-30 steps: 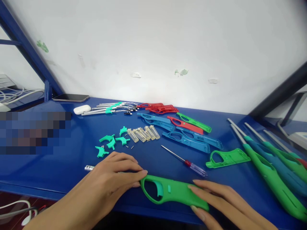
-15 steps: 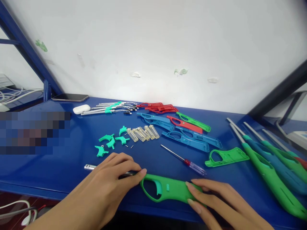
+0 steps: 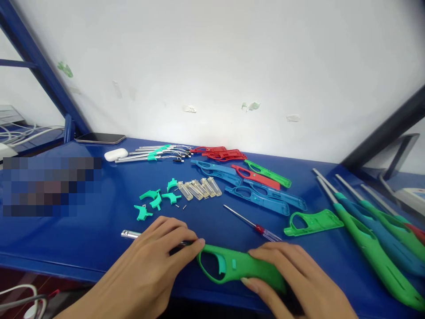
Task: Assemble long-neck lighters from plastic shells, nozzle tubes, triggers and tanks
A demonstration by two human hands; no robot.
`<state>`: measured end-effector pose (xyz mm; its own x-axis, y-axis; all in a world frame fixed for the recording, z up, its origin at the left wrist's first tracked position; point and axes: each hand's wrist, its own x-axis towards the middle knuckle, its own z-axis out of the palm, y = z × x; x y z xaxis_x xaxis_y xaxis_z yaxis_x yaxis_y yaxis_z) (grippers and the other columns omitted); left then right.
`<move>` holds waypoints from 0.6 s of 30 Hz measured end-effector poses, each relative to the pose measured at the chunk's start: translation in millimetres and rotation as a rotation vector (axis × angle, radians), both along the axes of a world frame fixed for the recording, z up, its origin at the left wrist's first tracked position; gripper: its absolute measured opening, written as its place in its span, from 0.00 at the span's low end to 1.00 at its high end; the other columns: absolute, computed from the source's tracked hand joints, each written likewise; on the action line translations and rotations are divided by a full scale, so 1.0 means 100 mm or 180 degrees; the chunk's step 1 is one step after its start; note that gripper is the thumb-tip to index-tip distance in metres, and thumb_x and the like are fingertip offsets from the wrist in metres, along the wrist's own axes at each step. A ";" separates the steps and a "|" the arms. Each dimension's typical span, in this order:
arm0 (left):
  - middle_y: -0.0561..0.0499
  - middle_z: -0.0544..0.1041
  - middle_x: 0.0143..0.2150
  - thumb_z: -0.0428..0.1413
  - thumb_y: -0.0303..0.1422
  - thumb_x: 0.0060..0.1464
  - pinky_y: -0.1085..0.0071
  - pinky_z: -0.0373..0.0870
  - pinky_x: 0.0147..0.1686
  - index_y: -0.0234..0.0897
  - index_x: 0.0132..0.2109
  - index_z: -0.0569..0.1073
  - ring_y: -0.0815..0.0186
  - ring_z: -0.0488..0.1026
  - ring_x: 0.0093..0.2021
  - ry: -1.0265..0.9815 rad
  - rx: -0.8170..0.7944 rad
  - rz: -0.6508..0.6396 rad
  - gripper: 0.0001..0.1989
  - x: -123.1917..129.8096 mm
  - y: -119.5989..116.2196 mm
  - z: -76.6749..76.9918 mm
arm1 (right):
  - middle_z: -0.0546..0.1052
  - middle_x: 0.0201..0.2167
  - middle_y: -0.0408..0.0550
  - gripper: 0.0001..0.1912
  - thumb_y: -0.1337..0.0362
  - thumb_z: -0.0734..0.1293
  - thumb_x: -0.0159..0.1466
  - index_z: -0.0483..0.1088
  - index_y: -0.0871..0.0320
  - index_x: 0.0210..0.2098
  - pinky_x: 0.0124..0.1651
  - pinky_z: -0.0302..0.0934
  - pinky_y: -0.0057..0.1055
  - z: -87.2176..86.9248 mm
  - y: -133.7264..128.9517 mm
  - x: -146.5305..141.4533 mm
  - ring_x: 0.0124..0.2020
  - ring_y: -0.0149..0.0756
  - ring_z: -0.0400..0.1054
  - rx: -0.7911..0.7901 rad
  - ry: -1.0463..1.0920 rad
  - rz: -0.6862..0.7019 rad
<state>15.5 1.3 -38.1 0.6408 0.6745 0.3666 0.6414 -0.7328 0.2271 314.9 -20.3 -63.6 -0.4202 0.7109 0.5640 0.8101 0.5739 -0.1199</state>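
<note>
A long-necked gas lighter with a green handle lies across the front of the blue table, its silver tube pointing left. My left hand is closed around the neck, with thumb and fingers where the tube meets the handle. Gripping the handle's rear end is my right hand, thumb on the near side and fingers over the far side. A teal trigger shows inside the handle's loop. Just beyond my right hand lies a screwdriver with a red and clear grip.
Behind are teal triggers, clear fuel tanks, metal tubes with wires, and blue half-shells. A green half-shell and several whole lighters lie right. A phone and white case sit back left.
My right hand has slid left along the handle and now wraps further round it. The left hand keeps its hold on the neck. The view has shifted slightly.
</note>
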 end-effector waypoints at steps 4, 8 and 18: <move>0.50 0.82 0.51 0.48 0.12 0.57 0.63 0.74 0.51 0.42 0.59 0.77 0.60 0.77 0.49 -0.0051 0.0138 -0.0018 0.30 0.00 0.00 0.02 | 0.84 0.43 0.48 0.21 0.46 0.69 0.71 0.77 0.50 0.57 0.39 0.81 0.35 0.00 0.07 -0.15 0.42 0.45 0.84 -0.0198 -0.0217 0.0051; 0.50 0.81 0.51 0.47 0.14 0.60 0.65 0.75 0.51 0.43 0.57 0.76 0.61 0.78 0.49 -0.0175 0.0181 0.0021 0.27 0.00 -0.01 0.06 | 0.83 0.41 0.44 0.12 0.52 0.70 0.72 0.77 0.48 0.51 0.41 0.79 0.28 0.04 0.07 -0.26 0.38 0.37 0.83 -0.0774 0.0132 0.0257; 0.47 0.75 0.56 0.46 0.14 0.59 0.72 0.76 0.49 0.48 0.66 0.70 0.63 0.76 0.49 -0.0055 0.0015 0.0027 0.34 -0.04 -0.11 0.03 | 0.80 0.36 0.40 0.10 0.54 0.75 0.68 0.77 0.48 0.46 0.34 0.75 0.22 0.05 0.01 -0.31 0.31 0.32 0.80 -0.0577 0.0865 0.0208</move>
